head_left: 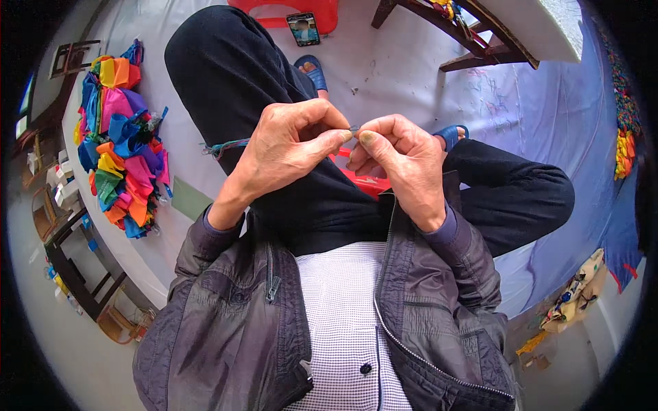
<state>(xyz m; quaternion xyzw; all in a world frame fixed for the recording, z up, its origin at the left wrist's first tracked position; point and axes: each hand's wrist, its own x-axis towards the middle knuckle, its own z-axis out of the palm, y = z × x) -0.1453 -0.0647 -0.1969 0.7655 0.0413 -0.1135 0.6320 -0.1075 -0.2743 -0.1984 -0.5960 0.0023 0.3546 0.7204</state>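
Note:
Above my lap, my left hand (291, 140) and my right hand (401, 157) meet tip to tip. Thumb and forefinger are pinched together on each. Between the fingertips shows a tiny dark piece (354, 128), too small to name; both hands seem to grip it. A bundle of thin multicoloured threads (229, 145) lies across my trouser leg and disappears behind my left hand. The remaining fingers of both hands are curled in.
To the left lies a long heap of bright cloth pieces (123, 147) on a pale surface, beside a flat green sheet (190, 198). A phone (303, 29) leans against a red plastic stool (327, 15) ahead. A wooden-legged table (548, 31) stands at the far right.

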